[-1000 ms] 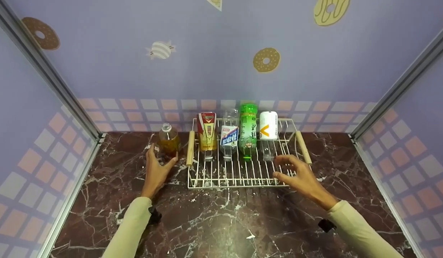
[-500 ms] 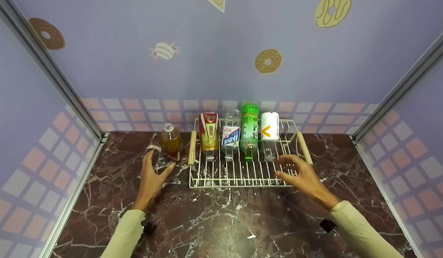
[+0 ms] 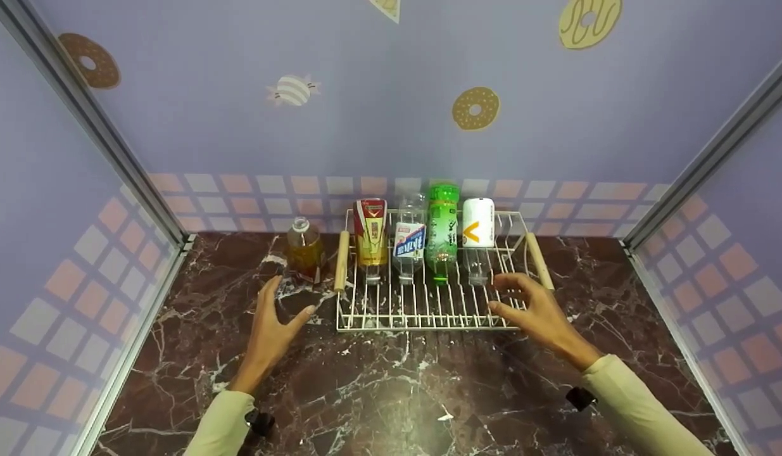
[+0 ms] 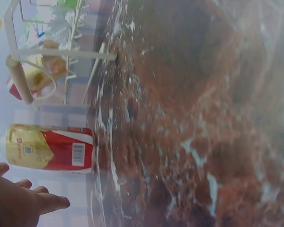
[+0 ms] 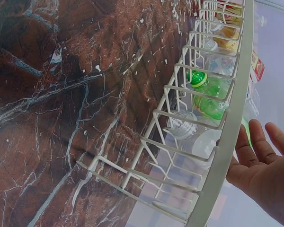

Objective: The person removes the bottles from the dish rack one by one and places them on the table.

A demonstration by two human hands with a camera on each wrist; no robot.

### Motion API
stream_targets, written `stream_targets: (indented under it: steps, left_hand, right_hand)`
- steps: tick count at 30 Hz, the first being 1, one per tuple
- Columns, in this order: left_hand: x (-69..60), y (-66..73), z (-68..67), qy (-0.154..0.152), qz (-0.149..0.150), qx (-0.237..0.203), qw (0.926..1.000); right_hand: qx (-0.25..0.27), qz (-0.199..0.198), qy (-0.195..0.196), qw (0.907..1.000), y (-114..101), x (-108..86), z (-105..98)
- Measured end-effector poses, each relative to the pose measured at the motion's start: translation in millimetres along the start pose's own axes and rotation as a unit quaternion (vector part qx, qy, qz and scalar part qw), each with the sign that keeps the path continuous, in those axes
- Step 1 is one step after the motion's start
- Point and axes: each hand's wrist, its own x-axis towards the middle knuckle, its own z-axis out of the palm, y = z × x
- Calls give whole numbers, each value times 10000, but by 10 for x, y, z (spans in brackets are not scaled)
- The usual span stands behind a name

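Near amber bottle [image 3: 305, 252]; left hand [image 3: 270, 330] wide-spread; by rack [image 3: 539, 261]; right hand [image 3: 539, 316] half-spread

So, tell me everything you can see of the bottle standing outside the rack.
The bottle looks like clear plastic, with a pale neck and a gold-and-red label bearing a barcode. It stands upright on the dark marbled surface, left of the wire rack, apart from the rack and the left hand. Whether it holds liquid is unclear.
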Motion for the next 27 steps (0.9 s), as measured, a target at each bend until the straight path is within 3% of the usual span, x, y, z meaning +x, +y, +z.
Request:
stream_targets:
  steps: [16, 27]
  left_hand:
    - [-137, 195, 97, -401, 332, 58, 9986]
    - [-226, 397, 215, -922, 404, 19, 9949]
  right_hand:
    - [-120, -137, 52, 9998, -7, -2, 19]
    - [-81, -124, 50, 9999, 15, 0, 32]
